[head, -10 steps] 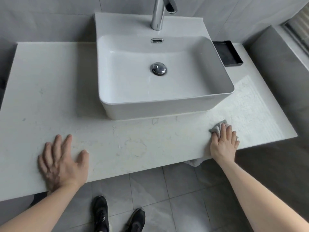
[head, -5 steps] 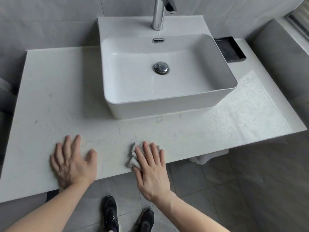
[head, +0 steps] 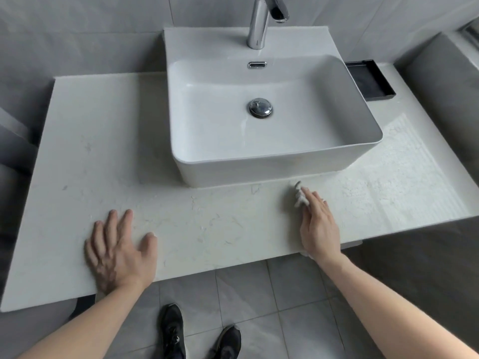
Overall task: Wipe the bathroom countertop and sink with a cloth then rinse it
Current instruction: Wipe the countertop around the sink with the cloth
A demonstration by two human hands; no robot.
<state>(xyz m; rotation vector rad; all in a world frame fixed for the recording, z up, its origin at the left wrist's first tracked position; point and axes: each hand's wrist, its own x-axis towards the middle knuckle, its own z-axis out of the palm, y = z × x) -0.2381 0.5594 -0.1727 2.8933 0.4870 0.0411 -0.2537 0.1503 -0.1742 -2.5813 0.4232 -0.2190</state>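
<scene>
Here the right hand (head: 319, 224) pressed the cloth (head: 300, 196) flat under straight fingers, just in front of the sink's (head: 272, 169) right corner — unwiped countertop (head: 207, 224) stretched leftward toward the left hand (head: 118, 251), spread flat, holding nothing.

I had one head camera; it looked steeply down, from close above, at the countertop (head: 77, 156) and floor.
</scene>
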